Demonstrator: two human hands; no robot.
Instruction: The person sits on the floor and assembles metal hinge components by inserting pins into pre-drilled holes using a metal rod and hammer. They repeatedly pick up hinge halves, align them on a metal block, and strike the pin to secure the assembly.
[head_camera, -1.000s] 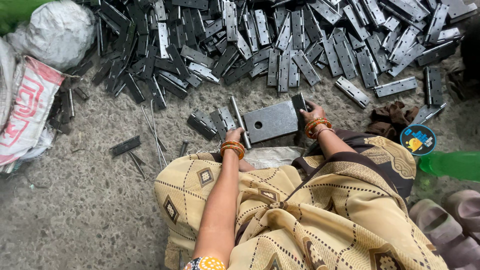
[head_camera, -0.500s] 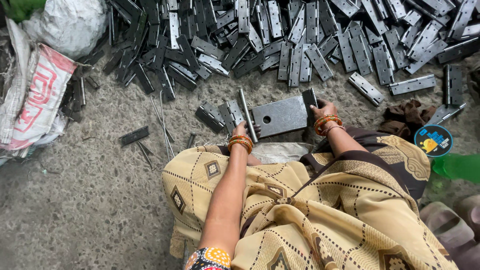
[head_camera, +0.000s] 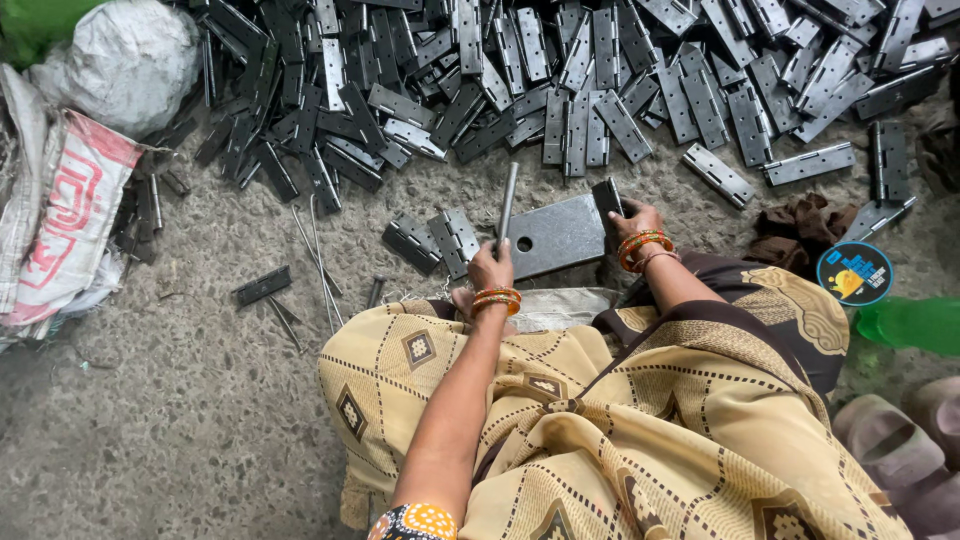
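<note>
Concrete floor (head_camera: 150, 440) fills the lower left of the view; we sit on it, patterned tan cloth (head_camera: 620, 440) over our knees.

Heap of grey metal hinges (head_camera: 620, 90) spans the top from 10 to 2 o'clock, most lying folded flat. A few strays sit nearer: two hinges (head_camera: 440, 240) at 11 o'clock of our left hand, one dark hinge (head_camera: 262, 285) off at 9 o'clock. Loose thin pins (head_camera: 315, 255) lie between them.

White sacks (head_camera: 70, 190) at 9 to 10 o'clock; dark rag (head_camera: 800, 225) at 3 o'clock.

Flat steel plate (head_camera: 555, 238) with one round hole lies at centre, just ahead of our knees.

Left hand (head_camera: 490, 270) is closed around a steel rod (head_camera: 507, 205), held upright at the plate's left edge, beside the hole. Right hand (head_camera: 635, 218) pinches a dark hinge piece (head_camera: 606, 197) on edge at the plate's right end.

Progress, as we judge it: pin and hinge are not yet joined; the heap does not show which hinges are finished.
</note>
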